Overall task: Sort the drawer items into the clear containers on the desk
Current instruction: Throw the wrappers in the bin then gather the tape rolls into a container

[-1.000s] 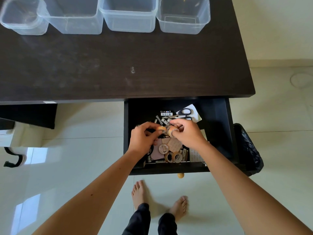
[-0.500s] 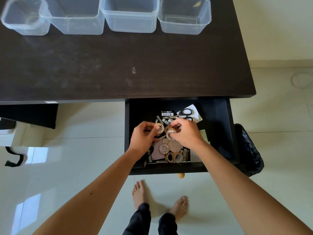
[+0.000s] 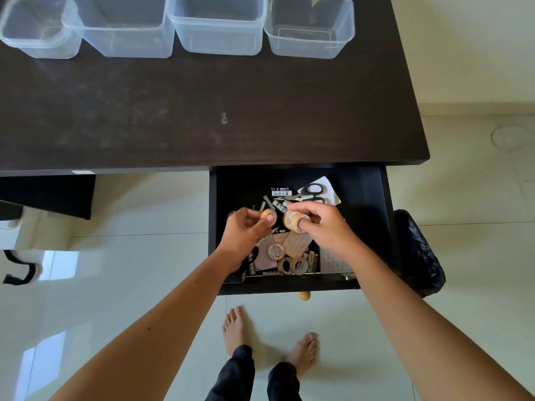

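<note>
Clear containers [image 3: 217, 24], four, stand empty; each hand's fingers [image 3: 269, 219] pinch tape.

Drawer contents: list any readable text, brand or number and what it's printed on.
"Heybright" (likely; small): on the tape roll at the drawer's front edge.
"Heybright" (likely): on the tube standing beside it.
White label strip at the back: dark marks, too blurred to read.
Batteries near the hands: print too small.
Rolls in the left hand and right hand: no legible text.

four clear containers [image 3: 218, 27], roughly five tape rolls [image 3: 293, 222], one scissors [image 3: 312, 190].
</note>
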